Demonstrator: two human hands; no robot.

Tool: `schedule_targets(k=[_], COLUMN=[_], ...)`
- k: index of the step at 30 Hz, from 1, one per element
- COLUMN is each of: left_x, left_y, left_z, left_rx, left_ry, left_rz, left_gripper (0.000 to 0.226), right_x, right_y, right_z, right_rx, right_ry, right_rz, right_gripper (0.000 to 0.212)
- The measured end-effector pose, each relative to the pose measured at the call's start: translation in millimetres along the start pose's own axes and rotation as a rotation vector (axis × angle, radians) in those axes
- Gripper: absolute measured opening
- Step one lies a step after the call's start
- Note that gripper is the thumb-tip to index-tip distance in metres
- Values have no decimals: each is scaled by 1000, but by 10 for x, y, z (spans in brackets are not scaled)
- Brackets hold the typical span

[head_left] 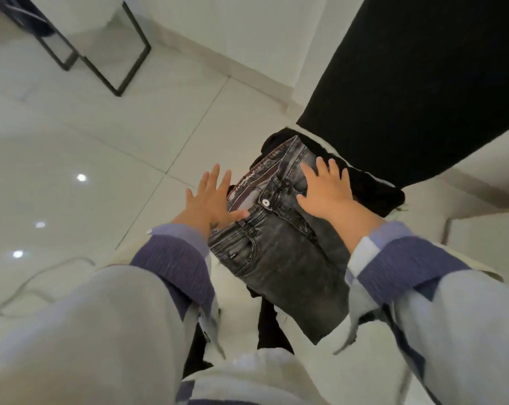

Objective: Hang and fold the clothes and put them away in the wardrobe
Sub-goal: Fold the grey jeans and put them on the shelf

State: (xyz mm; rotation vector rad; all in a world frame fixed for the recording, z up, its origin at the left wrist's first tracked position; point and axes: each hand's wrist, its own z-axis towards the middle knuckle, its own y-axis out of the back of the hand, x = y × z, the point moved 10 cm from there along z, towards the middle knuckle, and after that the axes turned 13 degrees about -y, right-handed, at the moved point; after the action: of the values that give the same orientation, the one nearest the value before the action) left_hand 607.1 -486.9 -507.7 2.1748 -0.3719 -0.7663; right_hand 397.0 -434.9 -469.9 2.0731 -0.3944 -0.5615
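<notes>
Grey jeans [279, 247] lie center frame, waistband toward upper right, white button showing. Right hand [326, 194] flat on the waistband's right side, fingers spread. Left hand [211, 200] spread at the waistband's left edge, thumb on the denim, fingers over the floor tiles [101, 147]. Black cloth [373, 188] sits under the jeans at center right; more black fabric fills upper right. Black metal frame [113, 54] in upper left. Sleeves w/ purple cuffs fill the bottom.
</notes>
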Motion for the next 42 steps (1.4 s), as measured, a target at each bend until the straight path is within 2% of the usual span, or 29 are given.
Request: schedule_targets(k=[4,7,10,13,18,23,27,35,39,42], left_x=[238,363,435,526,705,690,584,154,-302,-677], left_y=[-476,-786,-1045,-1254,-1335,-1136,-1086,-591,-245,5], left_z=[171,287,389,431,300,217,105,-84,-217,-311], left_rx=[10,17,7,4,33,-41,-66,-51,-70,-87], left_ry=[123,199,241,276,414,421,402,321,217,113], left_rz=[-122,-201,-263,-317,-288,-240,-302,-244,-199,-156], left_gripper=[109,111,117,125,137,109,82,67,52,53], right_x=[121,87,67,36,-13,22,-5,-325,-732,-1165], right_y=[-248,-333,-461,-549,-445,-223,-172,158,415,571], right_z=[575,1021,1337,1481,1472,1326,1142,482,22,-431], right_rx=[60,90,99,54,-104,-166,-84,-109,-173,-228], right_ry=[47,-34,-94,-126,-188,-115,-94,-137,-219,-305], right_rz=[50,198,337,375,432,433,468,517,612,698], right_gripper=[76,76,85,94,86,78,80,81,82,84])
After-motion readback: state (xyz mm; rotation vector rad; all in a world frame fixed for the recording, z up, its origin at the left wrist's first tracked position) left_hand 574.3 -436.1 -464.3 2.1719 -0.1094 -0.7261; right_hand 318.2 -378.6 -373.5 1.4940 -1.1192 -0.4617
